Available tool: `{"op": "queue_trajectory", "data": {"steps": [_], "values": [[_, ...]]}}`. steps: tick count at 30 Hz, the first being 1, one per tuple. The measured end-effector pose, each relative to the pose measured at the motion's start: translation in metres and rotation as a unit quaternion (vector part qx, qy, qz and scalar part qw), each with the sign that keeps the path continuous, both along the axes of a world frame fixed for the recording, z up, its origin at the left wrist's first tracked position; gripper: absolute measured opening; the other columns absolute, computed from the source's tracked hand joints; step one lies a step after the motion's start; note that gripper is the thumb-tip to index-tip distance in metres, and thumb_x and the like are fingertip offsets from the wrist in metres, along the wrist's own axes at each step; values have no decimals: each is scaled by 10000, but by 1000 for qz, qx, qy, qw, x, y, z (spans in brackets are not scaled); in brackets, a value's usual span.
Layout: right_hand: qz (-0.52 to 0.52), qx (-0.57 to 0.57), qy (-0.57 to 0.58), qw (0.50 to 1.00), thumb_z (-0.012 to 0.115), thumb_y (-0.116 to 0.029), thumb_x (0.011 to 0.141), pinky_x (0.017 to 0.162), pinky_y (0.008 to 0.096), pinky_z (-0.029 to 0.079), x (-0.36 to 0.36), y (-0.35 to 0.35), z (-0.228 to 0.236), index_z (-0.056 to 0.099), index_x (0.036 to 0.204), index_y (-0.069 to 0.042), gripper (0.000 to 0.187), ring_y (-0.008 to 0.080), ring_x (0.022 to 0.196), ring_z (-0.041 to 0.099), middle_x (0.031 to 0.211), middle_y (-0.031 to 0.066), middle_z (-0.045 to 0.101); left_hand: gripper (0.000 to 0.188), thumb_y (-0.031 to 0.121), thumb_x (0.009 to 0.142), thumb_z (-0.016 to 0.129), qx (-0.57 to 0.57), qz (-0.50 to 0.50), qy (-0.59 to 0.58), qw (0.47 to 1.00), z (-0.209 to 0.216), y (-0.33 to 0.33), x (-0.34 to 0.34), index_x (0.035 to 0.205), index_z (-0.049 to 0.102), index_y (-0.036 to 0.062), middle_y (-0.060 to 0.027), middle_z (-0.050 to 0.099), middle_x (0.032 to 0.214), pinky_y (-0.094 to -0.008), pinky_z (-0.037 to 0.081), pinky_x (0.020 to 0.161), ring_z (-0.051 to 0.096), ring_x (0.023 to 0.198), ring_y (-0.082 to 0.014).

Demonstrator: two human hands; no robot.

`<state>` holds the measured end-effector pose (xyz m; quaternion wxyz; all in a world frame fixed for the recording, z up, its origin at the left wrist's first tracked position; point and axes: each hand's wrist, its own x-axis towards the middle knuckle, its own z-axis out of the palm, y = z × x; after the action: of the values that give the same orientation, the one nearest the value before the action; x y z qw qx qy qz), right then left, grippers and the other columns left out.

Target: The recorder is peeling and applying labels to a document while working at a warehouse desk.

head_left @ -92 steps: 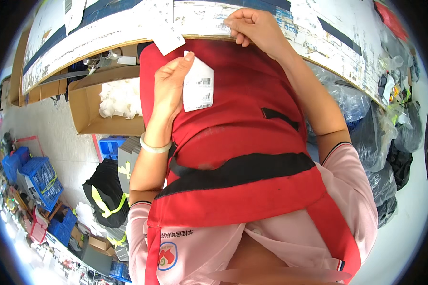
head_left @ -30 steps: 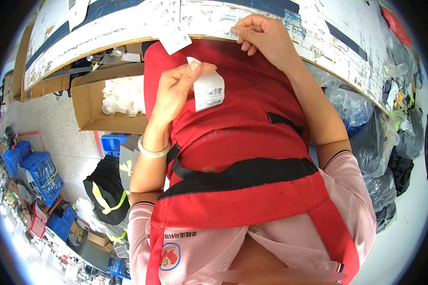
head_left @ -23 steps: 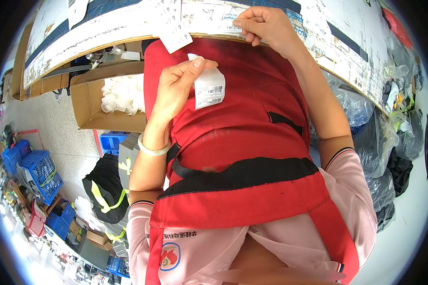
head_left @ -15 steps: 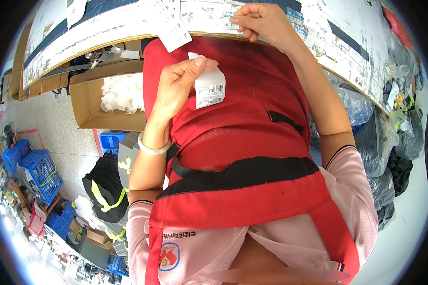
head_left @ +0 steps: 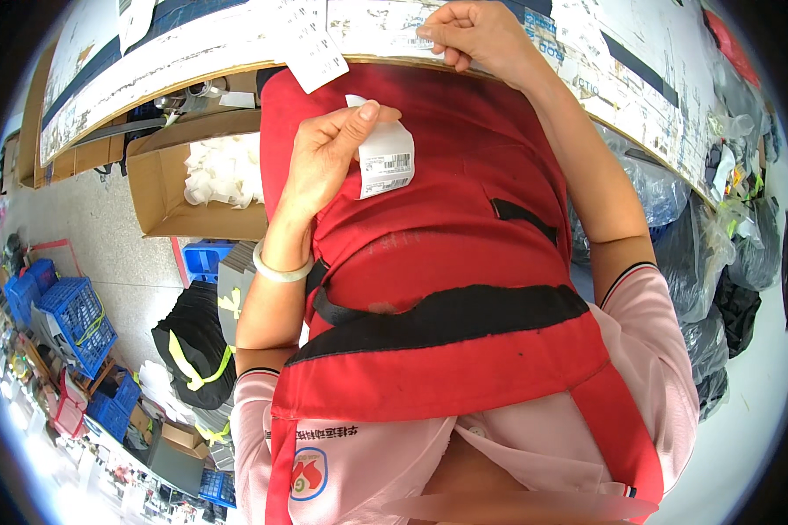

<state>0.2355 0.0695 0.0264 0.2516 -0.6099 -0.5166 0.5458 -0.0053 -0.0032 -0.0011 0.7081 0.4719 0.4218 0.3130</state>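
My left hand (head_left: pixel 324 162) is closed, thumb over fingers, on a short strip of white barcode labels (head_left: pixel 385 166) that hangs in front of my red apron (head_left: pixel 438 210). My right hand (head_left: pixel 481 39) is held over the near edge of the table (head_left: pixel 368 35), thumb and forefinger pinched together. By its fingertips a printed white label (head_left: pixel 416 39) lies on the tabletop. Whether the fingers grip that label or something thin, I cannot make out. Another strip of labels (head_left: pixel 311 57) droops over the table's edge, left of the right hand.
Below the table at left stands an open cardboard box (head_left: pixel 162 197) with crumpled white paper pieces. Farther left are blue plastic crates (head_left: pixel 79 319) and a black bundle tied with yellow-green ribbon (head_left: pixel 193 341). Filled plastic bags (head_left: pixel 687 262) crowd the right side.
My right hand has shifted very slightly up and to the left in the picture. My left hand and its label strip stay almost where they were.
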Motion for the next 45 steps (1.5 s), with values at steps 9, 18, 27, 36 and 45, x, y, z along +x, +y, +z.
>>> {"op": "queue_trajectory", "data": {"steps": [9,18,27,36,45], "values": [[-6,15,-4,1000,644,-142,885,470,211,458,-2,-1,0,643,866,17,160,81,533,559,661,40,615,398,344,961,547,-5,4,-2,1000,0,-1,2,1031,688,-21,-64,682,879,-230,476,713,589,781,-93],[9,18,34,999,638,-138,887,478,218,462,6,5,-22,654,878,17,156,87,532,563,657,42,618,382,334,968,540,-16,-2,-7,1000,-5,-2,2,1035,690,-11,-45,676,848,-216,462,658,573,742,-75],[9,26,-39,999,635,-142,888,482,226,467,-6,-1,-1,653,879,21,165,92,543,563,660,48,616,367,313,977,520,-9,-14,6,1000,-6,-2,0,1046,689,-6,-49,682,878,-222,463,709,585,778,-80],[7,109,-52,993,647,-201,890,518,180,458,3,-14,-7,675,921,-27,179,41,574,547,688,-4,603,368,309,981,514,-62,34,-33,997,1,-4,6,1081,672,-8,-59,681,917,-234,483,725,612,797,-97],[-233,201,-63,949,682,-168,866,547,179,436,131,-35,10,682,927,-27,153,45,601,547,716,-12,621,336,149,919,613,-56,49,-94,993,3,-4,-8,1216,590,-7,-20,652,945,-163,444,628,576,745,-39]]}}
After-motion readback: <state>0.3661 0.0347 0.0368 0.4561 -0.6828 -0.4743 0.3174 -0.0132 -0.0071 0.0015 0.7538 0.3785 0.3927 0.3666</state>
